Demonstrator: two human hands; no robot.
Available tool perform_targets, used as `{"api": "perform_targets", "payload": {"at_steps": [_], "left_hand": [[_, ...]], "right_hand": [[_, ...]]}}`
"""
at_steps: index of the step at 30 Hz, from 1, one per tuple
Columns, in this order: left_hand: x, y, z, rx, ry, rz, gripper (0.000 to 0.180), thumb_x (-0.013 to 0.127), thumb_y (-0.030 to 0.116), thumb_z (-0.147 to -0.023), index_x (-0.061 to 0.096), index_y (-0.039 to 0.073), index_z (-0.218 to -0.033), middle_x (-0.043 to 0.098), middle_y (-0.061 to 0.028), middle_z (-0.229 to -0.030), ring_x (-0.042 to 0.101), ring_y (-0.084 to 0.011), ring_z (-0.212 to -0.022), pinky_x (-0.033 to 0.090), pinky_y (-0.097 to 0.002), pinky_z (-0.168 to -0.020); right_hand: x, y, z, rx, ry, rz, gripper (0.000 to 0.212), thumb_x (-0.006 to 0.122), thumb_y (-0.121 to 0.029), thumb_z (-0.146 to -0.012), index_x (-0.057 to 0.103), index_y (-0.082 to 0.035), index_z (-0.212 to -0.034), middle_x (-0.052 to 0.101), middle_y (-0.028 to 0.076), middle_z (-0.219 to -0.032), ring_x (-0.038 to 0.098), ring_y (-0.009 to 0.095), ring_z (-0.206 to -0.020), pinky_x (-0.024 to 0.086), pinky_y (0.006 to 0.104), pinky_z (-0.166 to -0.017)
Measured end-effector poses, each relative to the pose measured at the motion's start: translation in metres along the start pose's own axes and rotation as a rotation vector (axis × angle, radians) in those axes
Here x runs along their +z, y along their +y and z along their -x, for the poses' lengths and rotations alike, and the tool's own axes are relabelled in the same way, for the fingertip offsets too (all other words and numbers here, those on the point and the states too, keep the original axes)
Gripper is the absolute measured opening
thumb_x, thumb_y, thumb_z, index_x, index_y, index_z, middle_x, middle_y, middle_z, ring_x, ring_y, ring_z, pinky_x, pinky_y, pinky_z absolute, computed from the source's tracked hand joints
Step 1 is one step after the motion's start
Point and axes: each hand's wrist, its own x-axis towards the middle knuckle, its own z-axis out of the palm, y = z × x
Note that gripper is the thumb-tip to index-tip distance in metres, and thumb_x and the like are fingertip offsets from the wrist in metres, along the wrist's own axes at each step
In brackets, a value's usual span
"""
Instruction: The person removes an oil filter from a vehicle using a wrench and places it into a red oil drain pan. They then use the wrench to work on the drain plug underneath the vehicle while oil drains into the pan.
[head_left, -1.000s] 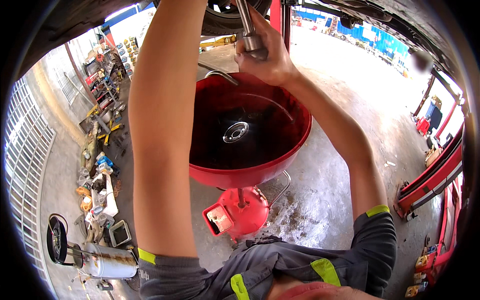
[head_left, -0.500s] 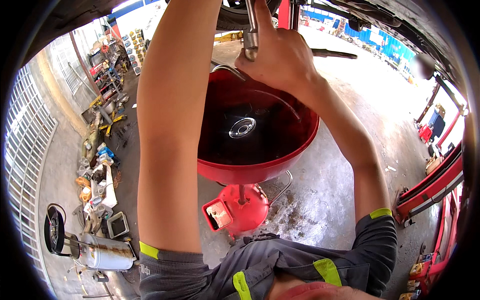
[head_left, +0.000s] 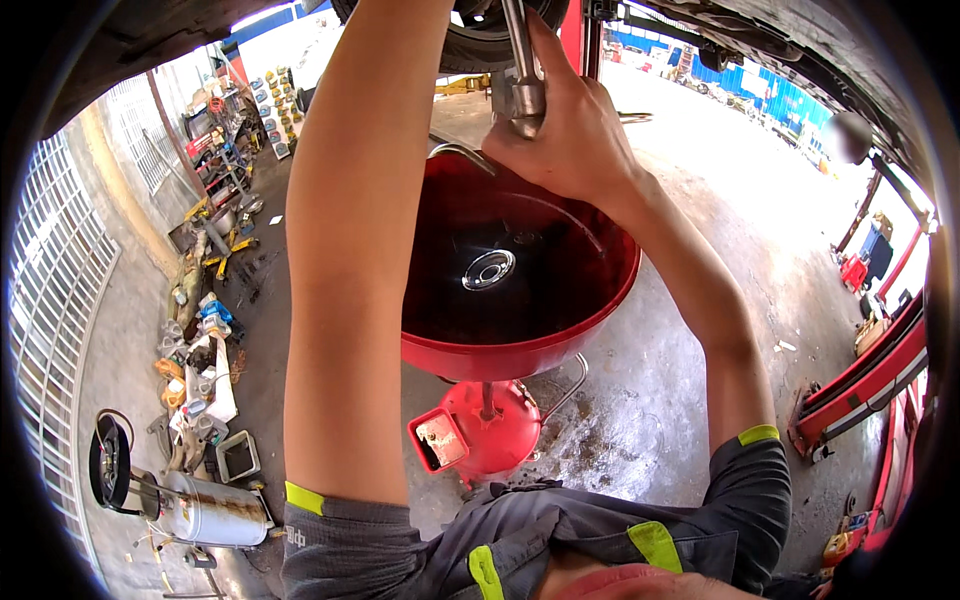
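Observation:
My left forearm (head_left: 350,250) reaches straight up past the top edge, and the left hand is out of sight. My right hand (head_left: 575,140) is raised above a red drain pan, closed around the head of a metal socket wrench (head_left: 524,98). A steel shaft (head_left: 518,40) runs up from that head, with my index finger stretched along it. Part of a dark bar (head_left: 635,117), perhaps the wrench's handle, shows beyond my hand. Below is the wide red drain pan (head_left: 520,345), dark inside, with a round metal-rimmed drain opening (head_left: 488,270).
The pan stands on a red round tank (head_left: 490,420) with a small red tray (head_left: 438,440). A vehicle's underside and a tyre (head_left: 480,45) are overhead. Parts and bottles lie along the left wall near a grey cylinder tank (head_left: 215,505). A red lift post (head_left: 865,375) stands at right.
My right hand and the wrench head have shifted slightly right and down in view. The dark bar beyond my hand shows shorter now. My left arm stays raised.

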Motion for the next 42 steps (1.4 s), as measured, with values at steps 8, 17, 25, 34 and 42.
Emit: {"api": "perform_targets", "payload": {"at_steps": [8,17,25,34,42], "left_hand": [[0.005,-0.008,0.002,-0.026,0.028,0.031,0.051,0.043,0.055,-0.106,0.061,0.012,-0.128,0.070,-0.0043,-0.116,0.070,-0.0212,-0.105,0.064,-0.0378,-0.085],[-0.003,-0.018,-0.013,-0.009,-0.055,0.085,0.048,0.046,0.052,-0.106,0.061,0.012,-0.127,0.070,-0.0050,-0.117,0.070,-0.0202,-0.104,0.064,-0.0389,-0.086],[-0.020,-0.014,-0.016,0.030,-0.101,-0.016,0.046,0.044,0.049,-0.107,0.059,0.012,-0.130,0.067,-0.0056,-0.124,0.068,-0.0204,-0.109,0.063,-0.0405,-0.087],[0.000,-0.012,-0.007,0.023,-0.013,-0.008,0.048,0.041,0.049,-0.108,0.056,0.015,-0.137,0.063,-0.0057,-0.132,0.063,-0.0221,-0.118,0.061,-0.0439,-0.094],[-0.007,-0.007,-0.009,0.063,-0.042,-0.057,0.053,0.041,0.052,-0.107,0.053,0.015,-0.143,0.060,-0.0056,-0.140,0.059,-0.0236,-0.126,0.054,-0.0488,-0.105]], "right_hand": [[-0.015,-0.004,-0.010,0.086,-0.157,0.386,0.112,0.080,-0.033,-0.077,0.015,0.003,-0.161,0.063,0.012,-0.060,0.065,0.032,-0.054,0.054,0.0411,-0.056],[-0.004,0.039,-0.006,0.003,-0.210,-0.900,0.092,0.070,-0.006,-0.081,0.027,-0.003,-0.162,0.064,0.003,-0.082,0.060,0.008,-0.074,0.050,0.0260,-0.068],[-0.016,-0.034,-0.015,0.242,-0.313,0.534,0.121,0.082,-0.040,-0.078,0.006,0.006,-0.161,0.063,0.016,-0.056,0.065,0.037,-0.051,0.054,0.0474,-0.053],[0.010,0.036,-0.009,-0.076,-0.106,-0.802,0.105,0.071,-0.004,-0.078,0.015,-0.006,-0.166,0.061,0.000,-0.076,0.056,0.008,-0.067,0.050,0.0285,-0.067],[-0.002,-0.026,-0.012,0.061,-0.148,0.440,0.122,0.081,-0.032,-0.079,-0.001,0.007,-0.161,0.067,0.026,-0.067,0.067,0.041,-0.056,0.055,0.0506,-0.054]]}}
